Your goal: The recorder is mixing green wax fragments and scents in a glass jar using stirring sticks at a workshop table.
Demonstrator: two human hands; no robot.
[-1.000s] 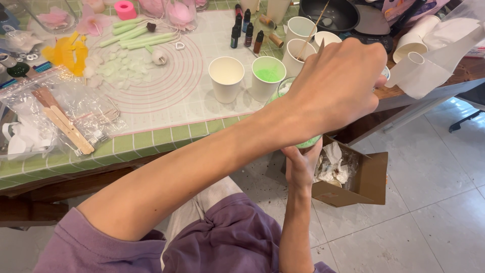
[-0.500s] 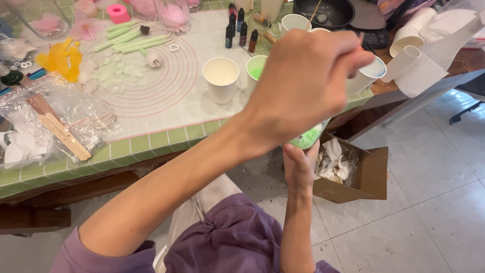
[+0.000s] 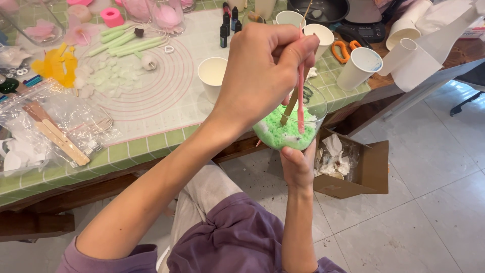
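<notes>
A: What is the biggest thing in front of you?

B: A green tiled table [image 3: 151, 151], covered by a round-patterned white mat [image 3: 151, 86]. I am sitting at its edge, looking down at my own arms.

A: What are your hands doing?

B: My right hand [image 3: 298, 167] is closed around the bottom of a clear cup [image 3: 290, 124], held low, just off the table edge. The cup is filled with crumbly green flakes. My left hand [image 3: 260, 71] is above it, fingers pinched on a pink stick [image 3: 301, 96] that stands down into the flakes. A wooden stick [image 3: 290, 107] leans in the cup beside it.

A: Has anything changed in the last second?

B: Yes. The cup was nearly hidden behind my left hand; now its green filling shows plainly, and the pink stick is clearly in it. I judge the stirring is under way.

A: What else is around?

B: An open cardboard box [image 3: 366, 172] of crumpled scraps on the floor, just beside the cup. On the table, white paper cups [image 3: 212, 76], plastic bags [image 3: 55, 126], orange scissors [image 3: 343, 49], small dark bottles [image 3: 230, 25].

A: Anything in the way?

B: The table edge sits close to the cup, but nothing blocks it.
</notes>
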